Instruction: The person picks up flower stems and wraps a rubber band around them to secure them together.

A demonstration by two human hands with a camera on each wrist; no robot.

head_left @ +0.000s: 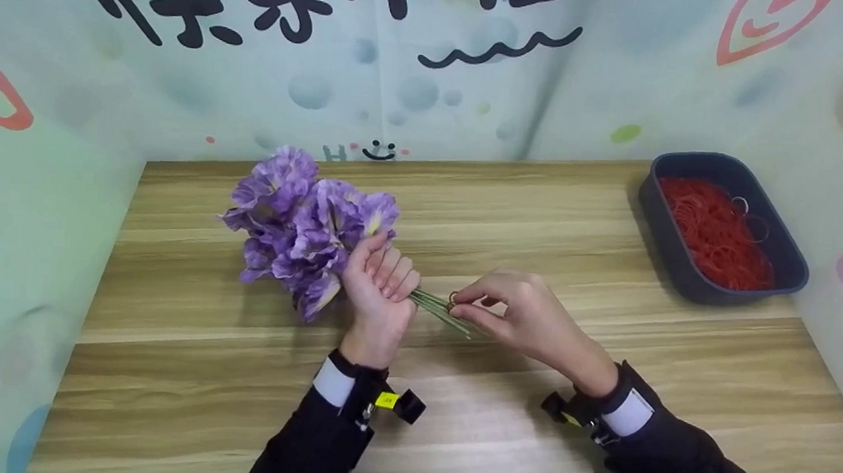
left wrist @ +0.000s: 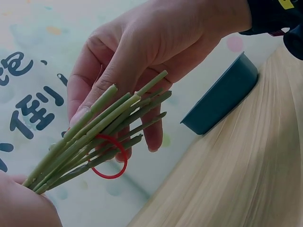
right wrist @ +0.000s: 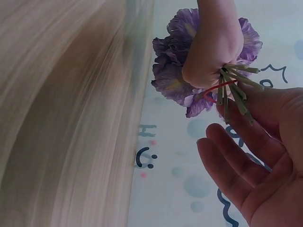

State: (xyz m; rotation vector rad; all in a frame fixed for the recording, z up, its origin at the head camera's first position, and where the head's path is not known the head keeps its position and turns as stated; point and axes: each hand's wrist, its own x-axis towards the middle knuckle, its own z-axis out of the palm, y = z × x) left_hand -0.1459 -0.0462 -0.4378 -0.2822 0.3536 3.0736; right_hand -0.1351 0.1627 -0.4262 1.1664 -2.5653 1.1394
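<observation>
My left hand grips a bunch of purple flowers by the stems, just below the blooms, which lean toward the back left. Green stem ends stick out of that fist, slightly fanned. At these ends my right hand pinches a red rubber band with thumb and forefinger. Its other fingers are spread apart in the right wrist view. The band crosses the stems, and part of its loop stands out to one side. In the left wrist view, the stems hide part of the right fingers.
A dark blue bin holding a tangle of red rubber bands stands at the back right of the wooden table. Printed cloth walls enclose the back and both sides.
</observation>
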